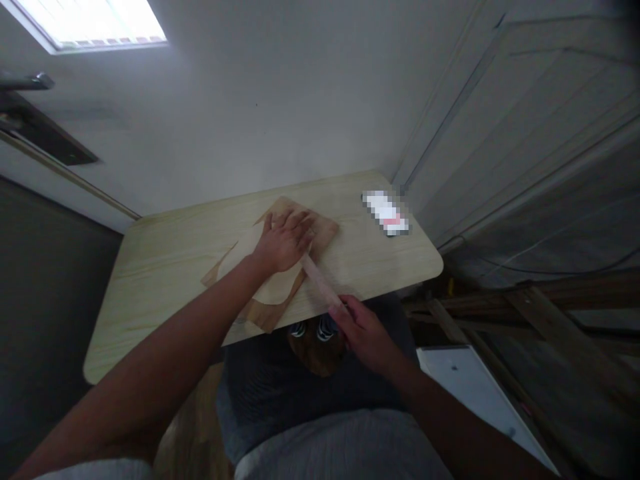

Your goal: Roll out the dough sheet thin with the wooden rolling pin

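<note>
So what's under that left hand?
Around the left hand, a brown sheet and a pale rounded area show. A pale strip in the right hand reaches the left hand's edge. What lies directly beneath is covered, so I can't see it.

A white rectangular pane (105, 23) is glaring at upper left, softly lighting the pale wood-grained tabletop (155, 267); shadow is darkening the lower right, wide-angle distortion is stretching the edges, and pixelation is masking a white oblong object (385, 212).
</note>
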Demonstrator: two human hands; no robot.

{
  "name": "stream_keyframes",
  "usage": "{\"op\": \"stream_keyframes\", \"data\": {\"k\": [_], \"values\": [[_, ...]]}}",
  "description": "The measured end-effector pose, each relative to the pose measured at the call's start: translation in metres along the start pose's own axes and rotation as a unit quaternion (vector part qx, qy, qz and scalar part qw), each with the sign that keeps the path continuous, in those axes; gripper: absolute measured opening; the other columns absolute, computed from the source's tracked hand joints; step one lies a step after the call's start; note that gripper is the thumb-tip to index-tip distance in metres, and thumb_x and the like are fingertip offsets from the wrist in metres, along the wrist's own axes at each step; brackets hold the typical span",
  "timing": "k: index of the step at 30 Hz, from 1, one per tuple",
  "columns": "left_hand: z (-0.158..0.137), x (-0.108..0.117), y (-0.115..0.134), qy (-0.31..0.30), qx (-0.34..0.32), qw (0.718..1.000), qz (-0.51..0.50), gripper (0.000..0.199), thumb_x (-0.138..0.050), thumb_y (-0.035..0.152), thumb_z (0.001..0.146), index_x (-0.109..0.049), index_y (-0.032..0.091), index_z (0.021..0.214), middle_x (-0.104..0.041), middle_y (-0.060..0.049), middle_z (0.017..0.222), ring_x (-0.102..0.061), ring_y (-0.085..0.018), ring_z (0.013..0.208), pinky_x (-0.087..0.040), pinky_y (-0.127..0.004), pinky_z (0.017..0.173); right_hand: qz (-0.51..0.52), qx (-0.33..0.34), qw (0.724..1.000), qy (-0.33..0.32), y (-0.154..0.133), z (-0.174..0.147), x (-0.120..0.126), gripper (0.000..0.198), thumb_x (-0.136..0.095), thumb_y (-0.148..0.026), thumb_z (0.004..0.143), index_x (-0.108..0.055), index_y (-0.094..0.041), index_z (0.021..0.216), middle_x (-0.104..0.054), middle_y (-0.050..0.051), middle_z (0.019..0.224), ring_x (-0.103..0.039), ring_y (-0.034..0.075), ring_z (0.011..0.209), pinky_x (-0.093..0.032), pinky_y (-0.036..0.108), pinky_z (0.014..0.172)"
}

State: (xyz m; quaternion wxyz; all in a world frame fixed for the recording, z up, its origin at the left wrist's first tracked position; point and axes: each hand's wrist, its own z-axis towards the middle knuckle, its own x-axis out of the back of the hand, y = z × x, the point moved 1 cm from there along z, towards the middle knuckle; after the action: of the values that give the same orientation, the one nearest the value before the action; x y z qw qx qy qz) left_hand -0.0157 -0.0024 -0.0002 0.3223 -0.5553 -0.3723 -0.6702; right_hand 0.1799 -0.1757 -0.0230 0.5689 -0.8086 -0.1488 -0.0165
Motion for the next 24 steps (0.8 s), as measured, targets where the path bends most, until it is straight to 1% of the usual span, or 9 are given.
{"op": "stream_keyframes", "data": {"k": [3,7,9,12,16,19,21,24], "values": [[-0.033,0.006,-0.009,0.008,0.024,1.000,0.002,0.055,-0.019,0.044,0.104,-0.040,0.029,0.153,-0.040,-0.003,0.161,-0.027,-0.028,0.151,-0.012,-0.061,0.122,0.047,-0.019,0.998,-0.041,0.000,-0.008,-0.027,0.039,-0.051,-0.058,0.096,-0.060,-0.021,0.102,-0.055,-0.005,0.064,-0.049,0.010,0.053,-0.038,0.022,0.049],[-0.066,0.014,-0.022,0.021,0.042,0.999,0.005,0.051,-0.023,0.043,0.103,-0.050,0.034,0.146,-0.044,0.000,0.158,-0.027,-0.027,0.151,-0.010,-0.061,0.123,0.116,-0.039,0.990,-0.075,-0.001,-0.011,-0.054,0.039,-0.052,-0.060,0.094,-0.055,-0.021,0.098,-0.051,-0.007,0.060,-0.044,0.009,0.046,-0.035,0.021,0.044],[-0.077,0.017,-0.027,0.029,0.050,0.998,0.000,0.051,-0.025,0.043,0.102,-0.051,0.035,0.145,-0.044,0.001,0.158,-0.028,-0.027,0.151,-0.011,-0.061,0.122,0.130,-0.042,0.987,-0.082,-0.002,-0.009,-0.063,0.040,-0.052,-0.061,0.094,-0.053,-0.021,0.099,-0.050,-0.008,0.058,-0.043,0.008,0.044,-0.033,0.020,0.041],[-0.091,0.018,-0.033,0.049,0.079,0.995,-0.023,0.051,-0.026,0.044,0.103,-0.050,0.034,0.146,-0.048,0.000,0.155,-0.033,-0.026,0.149,-0.013,-0.060,0.122,0.137,-0.039,0.987,-0.076,-0.003,-0.006,-0.071,0.042,-0.050,-0.062,0.094,-0.054,-0.021,0.105,-0.048,-0.010,0.055,-0.043,0.009,0.042,-0.032,0.020,0.039],[-0.105,0.018,-0.039,0.095,0.120,0.987,-0.057,0.048,-0.032,0.046,0.101,-0.059,0.031,0.138,-0.059,-0.002,0.145,-0.042,-0.026,0.143,-0.021,-0.057,0.120,0.149,-0.036,0.985,-0.074,-0.003,-0.004,-0.077,0.045,-0.050,-0.063,0.094,-0.054,-0.021,0.111,-0.048,-0.010,0.055,-0.041,0.008,0.040,-0.030,0.019,0.038],[-0.110,0.020,-0.044,0.118,0.134,0.981,-0.071,0.046,-0.038,0.048,0.099,-0.067,0.028,0.127,-0.067,-0.003,0.135,-0.051,-0.024,0.134,-0.031,-0.049,0.118,0.134,-0.029,0.988,-0.078,-0.003,-0.004,-0.080,0.046,-0.048,-0.063,0.095,-0.054,-0.021,0.112,-0.048,-0.009,0.057,-0.040,0.009,0.042,-0.031,0.020,0.040],[-0.110,0.024,-0.047,0.130,0.136,0.979,-0.080,0.044,-0.041,0.048,0.097,-0.071,0.026,0.119,-0.069,-0.004,0.131,-0.056,-0.023,0.128,-0.037,-0.043,0.115,0.103,-0.014,0.992,-0.064,-0.004,-0.004,-0.081,0.043,-0.047,-0.062,0.096,-0.056,-0.021,0.106,-0.049,-0.007,0.059,-0.043,0.009,0.047,-0.034,0.022,0.045],[-0.103,0.030,-0.047,0.145,0.135,0.978,-0.069,0.041,-0.042,0.046,0.095,-0.074,0.024,0.109,-0.068,-0.006,0.129,-0.058,-0.023,0.125,-0.039,-0.041,0.114,0.014,0.013,0.999,-0.034,-0.008,-0.006,-0.081,0.039,-0.046,-0.058,0.098,-0.058,-0.021,0.095,-0.055,-0.003,0.065,-0.051,0.012,0.058,-0.037,0.024,0.055]]}}
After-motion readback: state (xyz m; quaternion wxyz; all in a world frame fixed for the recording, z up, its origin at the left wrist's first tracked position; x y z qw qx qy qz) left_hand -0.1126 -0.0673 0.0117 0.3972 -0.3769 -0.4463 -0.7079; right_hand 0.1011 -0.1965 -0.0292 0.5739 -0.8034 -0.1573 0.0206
